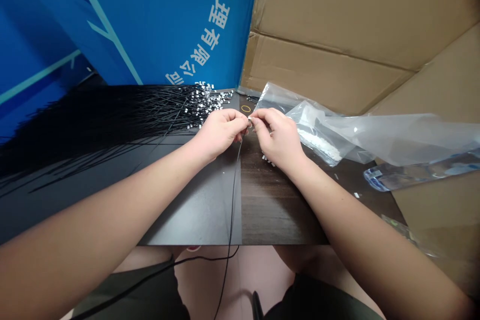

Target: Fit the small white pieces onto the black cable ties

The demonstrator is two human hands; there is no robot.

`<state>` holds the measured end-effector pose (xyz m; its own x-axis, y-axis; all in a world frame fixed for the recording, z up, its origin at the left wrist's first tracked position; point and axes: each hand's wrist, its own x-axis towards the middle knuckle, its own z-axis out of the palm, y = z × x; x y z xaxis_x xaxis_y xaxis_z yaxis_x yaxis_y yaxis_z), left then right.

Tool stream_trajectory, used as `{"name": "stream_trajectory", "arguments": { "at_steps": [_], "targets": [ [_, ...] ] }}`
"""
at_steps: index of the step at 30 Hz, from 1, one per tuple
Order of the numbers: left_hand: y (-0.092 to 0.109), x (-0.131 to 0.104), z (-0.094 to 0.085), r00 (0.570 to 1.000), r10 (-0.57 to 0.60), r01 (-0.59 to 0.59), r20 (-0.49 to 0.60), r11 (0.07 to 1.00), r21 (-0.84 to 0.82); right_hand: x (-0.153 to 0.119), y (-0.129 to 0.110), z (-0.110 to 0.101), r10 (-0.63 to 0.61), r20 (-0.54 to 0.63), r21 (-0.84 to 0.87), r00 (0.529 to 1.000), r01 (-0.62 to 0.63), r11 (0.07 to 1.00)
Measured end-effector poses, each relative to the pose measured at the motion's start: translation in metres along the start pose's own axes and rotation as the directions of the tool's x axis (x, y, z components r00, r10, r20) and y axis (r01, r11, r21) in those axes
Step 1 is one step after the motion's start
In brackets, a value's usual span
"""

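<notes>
Both hands meet above the table, fingertips almost touching. My left hand (pixel 224 131) is closed in a pinch on a thin black wire (pixel 233 195), which hangs down over the table's front edge. Between the fingertips, at the wire's upper end, shows a tiny white connector (pixel 249 119); my right hand (pixel 278 136) pinches it from the other side. Fingers cover most of the joint, so how far the wire sits in it cannot be seen. Several loose white connectors (pixel 267 161) lie beneath my right hand.
A thick bundle of black wires (pixel 97 115) with white connector ends (pixel 204 101) fills the left. A clear bag of white pieces (pixel 318 142) lies right, beside plastic wrap (pixel 397 135). A yellow ring (pixel 245 108) rests behind my hands. Blue panel (pixel 157 20) and cardboard (pixel 330 15) stand behind.
</notes>
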<state>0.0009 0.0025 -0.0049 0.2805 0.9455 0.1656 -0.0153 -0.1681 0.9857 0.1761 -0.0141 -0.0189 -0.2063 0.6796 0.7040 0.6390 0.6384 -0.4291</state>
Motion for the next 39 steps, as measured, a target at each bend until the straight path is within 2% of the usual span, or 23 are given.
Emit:
{"name": "stream_trajectory", "arguments": {
  "at_steps": [7,39],
  "targets": [
    [0.0001,-0.0019,0.0022,0.997,-0.055,0.063,0.054,0.986,-0.154,-0.0003,-0.0008,0.0013,0.049,-0.05,0.008,0.998,-0.049,0.999],
    [-0.0027,-0.0047,0.0093,0.998,-0.033,0.029,-0.049,0.996,-0.09,-0.005,-0.0047,0.0095,0.136,-0.085,0.062,0.987,-0.131,0.989]
  ]
}}
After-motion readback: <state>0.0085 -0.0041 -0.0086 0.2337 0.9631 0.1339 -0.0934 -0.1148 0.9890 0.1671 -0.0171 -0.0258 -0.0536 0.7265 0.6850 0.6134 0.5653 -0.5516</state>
